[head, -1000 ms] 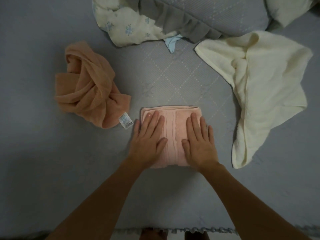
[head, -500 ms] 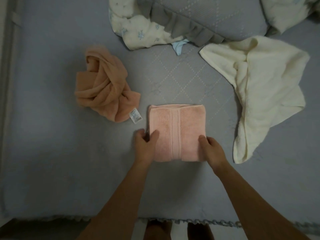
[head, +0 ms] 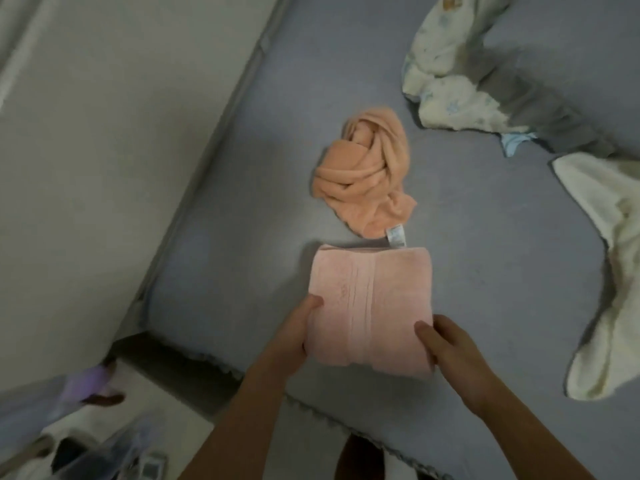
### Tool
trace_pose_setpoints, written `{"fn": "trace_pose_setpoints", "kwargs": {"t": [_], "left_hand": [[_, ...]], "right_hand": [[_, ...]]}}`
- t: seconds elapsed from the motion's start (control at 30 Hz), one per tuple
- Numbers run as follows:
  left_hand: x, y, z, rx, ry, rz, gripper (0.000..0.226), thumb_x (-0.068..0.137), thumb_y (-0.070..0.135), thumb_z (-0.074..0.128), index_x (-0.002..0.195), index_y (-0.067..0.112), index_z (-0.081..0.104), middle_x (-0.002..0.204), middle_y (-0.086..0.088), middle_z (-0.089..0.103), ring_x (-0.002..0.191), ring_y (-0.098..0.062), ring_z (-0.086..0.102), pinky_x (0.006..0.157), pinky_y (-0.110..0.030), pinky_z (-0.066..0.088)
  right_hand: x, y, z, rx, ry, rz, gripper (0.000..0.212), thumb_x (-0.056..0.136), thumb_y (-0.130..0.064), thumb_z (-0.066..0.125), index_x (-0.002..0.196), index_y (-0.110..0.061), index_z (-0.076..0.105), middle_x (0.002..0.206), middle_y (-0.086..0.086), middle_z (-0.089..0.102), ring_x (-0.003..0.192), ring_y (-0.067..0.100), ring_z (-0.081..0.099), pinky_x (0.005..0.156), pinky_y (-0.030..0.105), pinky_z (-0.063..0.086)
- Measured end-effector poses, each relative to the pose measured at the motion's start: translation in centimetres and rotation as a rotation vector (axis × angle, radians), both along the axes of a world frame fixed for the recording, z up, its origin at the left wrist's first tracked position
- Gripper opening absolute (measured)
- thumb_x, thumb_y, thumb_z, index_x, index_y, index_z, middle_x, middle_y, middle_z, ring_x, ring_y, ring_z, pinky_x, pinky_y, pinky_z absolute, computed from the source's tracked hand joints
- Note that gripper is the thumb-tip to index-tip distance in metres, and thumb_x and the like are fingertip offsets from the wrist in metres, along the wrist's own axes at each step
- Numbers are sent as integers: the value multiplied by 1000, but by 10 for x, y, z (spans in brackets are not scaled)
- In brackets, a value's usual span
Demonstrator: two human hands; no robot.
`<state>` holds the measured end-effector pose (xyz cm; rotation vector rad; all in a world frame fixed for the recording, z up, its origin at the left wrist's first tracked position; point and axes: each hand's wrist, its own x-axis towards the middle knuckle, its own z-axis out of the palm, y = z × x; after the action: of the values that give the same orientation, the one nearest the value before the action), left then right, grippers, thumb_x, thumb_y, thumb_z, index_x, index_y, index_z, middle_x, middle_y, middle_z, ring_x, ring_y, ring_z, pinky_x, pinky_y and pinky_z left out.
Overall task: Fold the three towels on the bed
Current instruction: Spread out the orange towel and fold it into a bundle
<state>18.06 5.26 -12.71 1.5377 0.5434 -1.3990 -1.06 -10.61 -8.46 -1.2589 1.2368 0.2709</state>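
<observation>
A folded pink towel (head: 372, 306) is held just above the grey bed (head: 485, 271) near its front left corner. My left hand (head: 296, 332) grips its left edge, thumb on top. My right hand (head: 450, 348) grips its right near corner, thumb on top, fingers hidden beneath. Just behind it lies a crumpled orange towel (head: 367, 174) with a white tag. A cream towel (head: 609, 271) lies spread and rumpled at the right edge of the view.
A floral and grey ruffled pillow or quilt (head: 485, 84) lies at the back right. A pale wall (head: 104, 133) runs along the bed's left side. Beyond the bed's ruffled front edge (head: 311, 410), blurred items sit on the floor (head: 86, 445) at lower left.
Both hands went from pressing flat on the pink towel to gripping its sides. The towel now sits further left, beside the orange one, and my view has swung left.
</observation>
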Motion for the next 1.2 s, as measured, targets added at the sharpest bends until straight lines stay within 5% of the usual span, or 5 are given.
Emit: {"fn": "trace_pose_setpoints", "kwargs": {"t": [0.3,0.47,0.77,1.0,1.2], "left_hand": [[116,67,27,130,-540,200,67,83,68,48,136,27,47,117,12,61,104,-11,61,79,-28,48],[117,48,-6,371,-967,-297,59,97,11,48,152,10,27,158,-20,21,146,-31,23,115,-32,25],[45,60,-27,460,-1199,-744,62,90,13,51,148,29,37,165,-7,6,152,-31,-1,118,-59,13],[39,60,-48,497,-1193,-845,73,82,20,61,150,28,33,164,-7,13,151,-32,10,114,-55,25],[22,33,-24,331,-1285,-630,66,78,4,61,141,14,45,159,-15,23,146,-35,22,114,-49,26]], "right_hand": [[196,16,-4,-150,-234,254,34,87,-45,54,110,-21,64,103,-4,67,92,13,63,74,30,46],[212,13,-52,-231,96,604,55,94,-45,50,130,-4,54,129,18,58,103,28,57,79,28,37],[222,-70,-36,-634,152,100,117,60,-62,73,148,-7,17,148,23,29,132,42,38,106,49,35],[221,-107,-87,-483,73,-156,105,76,-41,74,152,-8,8,150,19,37,131,33,46,105,41,42],[186,-90,-82,-401,99,-9,55,70,-26,72,117,-6,54,109,15,64,101,34,63,83,46,53]]}}
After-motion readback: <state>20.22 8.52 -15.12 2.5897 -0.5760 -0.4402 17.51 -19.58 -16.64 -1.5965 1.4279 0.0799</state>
